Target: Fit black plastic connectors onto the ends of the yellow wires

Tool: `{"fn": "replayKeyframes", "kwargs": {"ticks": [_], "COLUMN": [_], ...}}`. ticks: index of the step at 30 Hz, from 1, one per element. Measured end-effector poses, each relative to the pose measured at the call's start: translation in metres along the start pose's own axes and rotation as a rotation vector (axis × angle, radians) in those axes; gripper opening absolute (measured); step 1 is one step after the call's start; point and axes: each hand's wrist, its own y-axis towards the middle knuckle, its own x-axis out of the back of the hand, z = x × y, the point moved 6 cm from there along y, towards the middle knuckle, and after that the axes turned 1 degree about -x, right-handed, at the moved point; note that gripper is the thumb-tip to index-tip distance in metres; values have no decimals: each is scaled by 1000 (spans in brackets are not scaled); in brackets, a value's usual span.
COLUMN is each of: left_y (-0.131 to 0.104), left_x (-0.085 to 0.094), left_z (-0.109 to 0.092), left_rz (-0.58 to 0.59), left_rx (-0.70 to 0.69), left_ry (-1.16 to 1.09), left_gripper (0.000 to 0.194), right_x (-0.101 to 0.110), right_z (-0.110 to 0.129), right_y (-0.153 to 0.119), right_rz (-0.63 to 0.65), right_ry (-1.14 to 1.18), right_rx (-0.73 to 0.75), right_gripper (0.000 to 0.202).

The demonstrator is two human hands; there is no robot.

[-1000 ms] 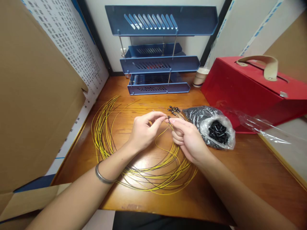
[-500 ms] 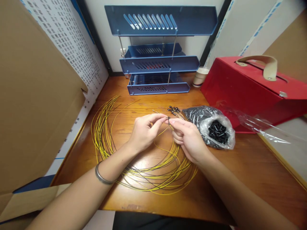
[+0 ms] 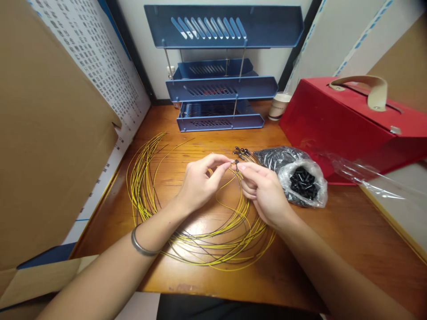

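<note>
Seeing yellow and dark wires point(image 3: 138, 186) looped on the table point(image 3: 158, 119) from the left, beneath the left forearm point(image 3: 113, 266); pinching with the left hand point(image 3: 202, 182) on something too small to tell; holding a small black piece point(image 3: 236, 165) in the right hand point(image 3: 262, 189), just beside; then noting an open plastic bag point(image 3: 320, 192) of black pieces point(image 3: 303, 183), near a red box point(image 3: 328, 124).

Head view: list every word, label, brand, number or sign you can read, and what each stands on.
No text can be read anywhere.
White panel at left: rows of dense dark print, too small and blurred to read.
Paper cup: a dark marking low on its side, too blurred to read.
Pale panels at right: blue dashes, no readable lettering.
</note>
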Motion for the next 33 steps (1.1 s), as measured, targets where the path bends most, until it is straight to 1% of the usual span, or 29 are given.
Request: {"fn": "replayKeyframes", "kwargs": {"ticks": [5,9,18,23,28,33], "left_y": [1,1,1,1,2,2], "left_x": [4,3,1,1,1,0], "left_z": [-1,-2,-3,-2,-3,-6], "left_rz": [-24,-15,-9,2,12,32], "left_rx": [-13,-8,-43,-72,-127,-161], "left_ry": [15,6,37,46,75,113], "left_gripper": [17,16,15,13,11,10], "right_x": [-1,-2,-2,-3,-2,-3], "right_z": [1,0,0,0,-2,-2], "right_y": [-1,-1,-1,-1,0,0], "right_rz": [1,-5,3,1,-13,5], "right_ry": [-4,9,4,2,-1,-18], "right_rx": [-2,-8,-13,-10,-20,-4], "right_gripper": [23,23,22,22,27,26]}}
